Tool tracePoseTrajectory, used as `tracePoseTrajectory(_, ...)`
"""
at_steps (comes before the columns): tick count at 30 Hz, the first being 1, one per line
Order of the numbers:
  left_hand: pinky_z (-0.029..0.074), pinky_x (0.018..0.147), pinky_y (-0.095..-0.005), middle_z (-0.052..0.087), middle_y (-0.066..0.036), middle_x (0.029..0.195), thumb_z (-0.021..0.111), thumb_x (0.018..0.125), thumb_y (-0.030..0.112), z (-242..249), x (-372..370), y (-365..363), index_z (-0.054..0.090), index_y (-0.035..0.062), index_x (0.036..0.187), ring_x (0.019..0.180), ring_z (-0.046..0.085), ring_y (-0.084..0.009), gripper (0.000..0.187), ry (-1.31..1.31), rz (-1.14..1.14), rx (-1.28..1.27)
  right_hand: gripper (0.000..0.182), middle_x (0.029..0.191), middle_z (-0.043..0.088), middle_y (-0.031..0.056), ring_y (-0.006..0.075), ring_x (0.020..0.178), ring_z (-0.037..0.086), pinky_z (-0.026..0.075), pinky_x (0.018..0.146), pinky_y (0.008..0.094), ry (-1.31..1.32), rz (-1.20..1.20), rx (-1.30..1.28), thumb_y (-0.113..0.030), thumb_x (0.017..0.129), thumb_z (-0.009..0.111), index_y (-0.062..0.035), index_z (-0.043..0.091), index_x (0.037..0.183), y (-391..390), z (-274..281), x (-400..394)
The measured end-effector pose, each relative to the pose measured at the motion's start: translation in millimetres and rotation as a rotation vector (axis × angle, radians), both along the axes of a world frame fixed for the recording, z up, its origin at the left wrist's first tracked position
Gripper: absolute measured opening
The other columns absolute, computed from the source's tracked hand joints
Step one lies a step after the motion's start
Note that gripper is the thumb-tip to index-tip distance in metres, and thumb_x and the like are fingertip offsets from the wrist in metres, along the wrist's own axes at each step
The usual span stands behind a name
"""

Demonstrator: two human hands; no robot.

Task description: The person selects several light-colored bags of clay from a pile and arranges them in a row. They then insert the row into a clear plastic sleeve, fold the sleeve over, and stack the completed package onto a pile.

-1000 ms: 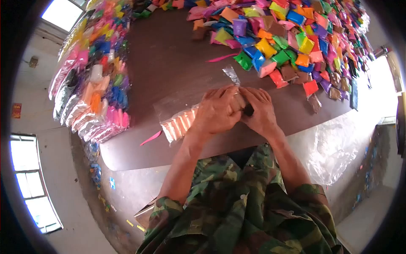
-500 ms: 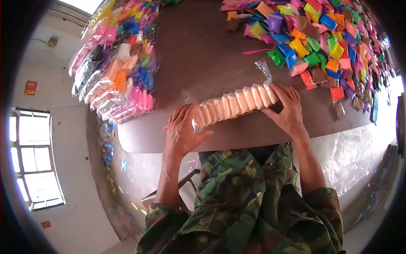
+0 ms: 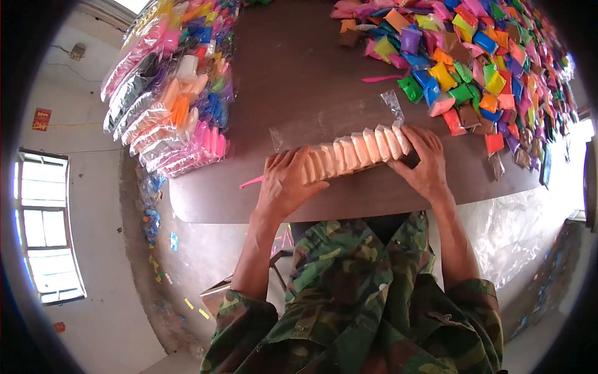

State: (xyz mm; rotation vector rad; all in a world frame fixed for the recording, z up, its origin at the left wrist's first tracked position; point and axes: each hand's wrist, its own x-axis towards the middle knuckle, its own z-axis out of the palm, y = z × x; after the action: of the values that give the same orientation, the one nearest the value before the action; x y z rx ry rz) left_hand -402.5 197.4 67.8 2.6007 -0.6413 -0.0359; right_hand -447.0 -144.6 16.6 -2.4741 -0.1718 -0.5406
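Observation:
A row of several peach-coloured packets (image 3: 354,153), standing on edge and pressed side by side, lies across the near part of the table. My left hand (image 3: 285,182) is wrapped over the row's left end and hides the packets there. At the other end my right hand (image 3: 425,163) grips the last packets, fingers behind and thumb in front. Between them the two hands squeeze the row together. Just behind it lies clear plastic film (image 3: 336,121), its crinkled end (image 3: 392,106) near my right hand.
Stacked bagged packets in many colours (image 3: 177,112) fill the brown table's (image 3: 280,68) left side. Loose coloured packets (image 3: 473,68) are heaped at the right. A pink strip (image 3: 251,181) lies left of my left hand, another (image 3: 381,79) near the heap. The table's front edge is close to my body.
My left hand has moved right along the row, covering more of its left end, and the row looks shorter. The clear film behind shows more. My right hand has barely moved.

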Motion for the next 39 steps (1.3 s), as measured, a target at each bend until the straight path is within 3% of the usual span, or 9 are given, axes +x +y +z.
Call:
tracePoseTrajectory(6, 0.042, 0.122, -0.0520, 0.062, -0.018, 0.154, 0.100, 0.073, 0.036, -2, 3, -1, 0.055, 0.0039, 0.155, 0.142, 0.057, -0.0406, 0.100, 0.007, -0.022, 0.048, 0.078, 0.141, 0.068, 0.0150, 0.0363, 0.137, 0.060, 0.041, 0.121, 0.0540, -0.020, 0.026, -0.020, -0.027, 0.076, 0.095, -0.0067, 0.064, 0.145, 0, -1, 1)
tracePoseTrajectory(11, 0.039, 0.124, -0.0527, 0.055, -0.021, 0.161, 0.099, 0.075, 0.041, 10, 7, -28, 0.052, 0.0022, 0.158, 0.147, 0.054, -0.0405, 0.103, -0.081, -0.059, -0.023, 0.088, 0.156, 0.056, 0.0165, 0.0356, 0.143, 0.055, 0.037, 0.124, 0.0557, -0.018, 0.004, -0.080, -0.030, 0.074, 0.097, -0.0090, 0.061, 0.150, 4, 6, -6)
tracePoseTrajectory(15, 0.041, 0.122, -0.0527, 0.065, -0.020, 0.149, 0.098, 0.076, 0.041, -6, 11, -41, 0.056, 0.0038, 0.154, 0.142, 0.059, -0.0393, 0.096, -0.081, -0.127, -0.091, 0.089, 0.165, 0.047, 0.0148, 0.0342, 0.147, 0.052, 0.035, 0.125, 0.0563, -0.047, 0.130, -0.164, -0.036, 0.074, 0.097, -0.0108, 0.061, 0.151, 18, 26, -2)
tracePoseTrajectory(18, 0.043, 0.118, -0.0526, 0.071, -0.020, 0.137, 0.097, 0.077, 0.042, -12, 15, -44, 0.061, 0.0049, 0.148, 0.134, 0.064, -0.0399, 0.089, -0.025, -0.143, -0.104, 0.080, 0.161, 0.052, 0.0128, 0.0331, 0.146, 0.053, 0.035, 0.124, 0.0553, 0.008, 0.278, -0.229, -0.039, 0.080, 0.093, -0.0116, 0.063, 0.150, 34, 45, 14)
tracePoseTrajectory(24, 0.047, 0.112, -0.0507, 0.075, -0.018, 0.122, 0.093, 0.079, 0.039, -3, 22, -40, 0.068, 0.0043, 0.134, 0.121, 0.069, -0.0406, 0.069, -0.010, -0.168, -0.192, 0.029, 0.130, 0.074, 0.0046, 0.0247, 0.129, 0.066, 0.036, 0.122, 0.0523, 0.020, 0.356, -0.221, -0.030, 0.097, 0.078, -0.0117, 0.078, 0.120, 48, 40, 51)
tracePoseTrajectory(27, 0.051, 0.105, -0.0498, 0.076, -0.016, 0.110, 0.089, 0.085, 0.032, -4, 28, -30, 0.071, 0.0052, 0.125, 0.110, 0.072, -0.0399, 0.051, 0.013, -0.186, -0.270, 0.017, 0.113, 0.078, 0.0012, 0.0222, 0.116, 0.072, 0.041, 0.119, 0.0493, 0.166, 0.333, -0.139, -0.026, 0.098, 0.077, -0.0116, 0.080, 0.106, 49, 36, 62)
tracePoseTrajectory(32, 0.057, 0.083, -0.0487, 0.073, -0.015, 0.092, 0.080, 0.095, 0.022, -17, 37, -24, 0.075, 0.0090, 0.109, 0.088, 0.073, -0.0399, 0.019, 0.106, -0.150, -0.371, 0.015, 0.106, 0.079, 0.0016, 0.0235, 0.107, 0.074, 0.051, 0.109, 0.0483, 0.128, 0.332, -0.144, -0.025, 0.097, 0.078, -0.0121, 0.080, 0.105, 50, 30, 67)
tracePoseTrajectory(39, 0.057, 0.076, -0.0487, 0.072, -0.013, 0.084, 0.075, 0.100, 0.019, -30, 45, -26, 0.070, 0.0065, 0.094, 0.082, 0.072, -0.0387, 0.014, -0.036, -0.190, -0.463, 0.025, 0.113, 0.077, 0.0012, 0.0238, 0.108, 0.073, 0.053, 0.107, 0.0494, 0.092, 0.384, -0.156, -0.030, 0.091, 0.084, -0.0140, 0.082, 0.111, 58, 43, 65)
